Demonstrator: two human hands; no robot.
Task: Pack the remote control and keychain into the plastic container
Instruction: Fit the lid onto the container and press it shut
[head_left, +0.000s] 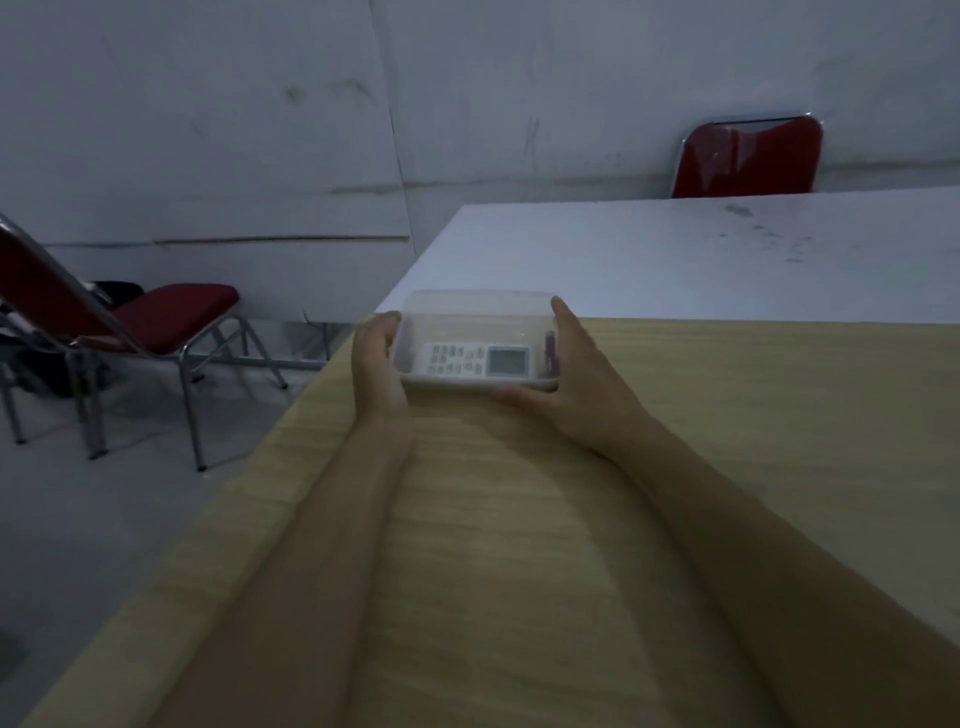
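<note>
Two bare forearms reach from 6 o'clock across the wood table (545, 545). One clear container (475, 322) sits at the far edge, toward 12 o'clock, held between two hands. The left hand (375, 364) cups its 9 o'clock end, fingers curled on the wall. The right hand (579, 384) clasps the 3 o'clock end, thumb along the near rim. Inside lie one white remote (475, 360) and one dark keychain (549, 353) at its 3 o'clock. Beyond, one white table (675, 260); two red chairs (171, 317), at 9 and 1 o'clock.
</note>
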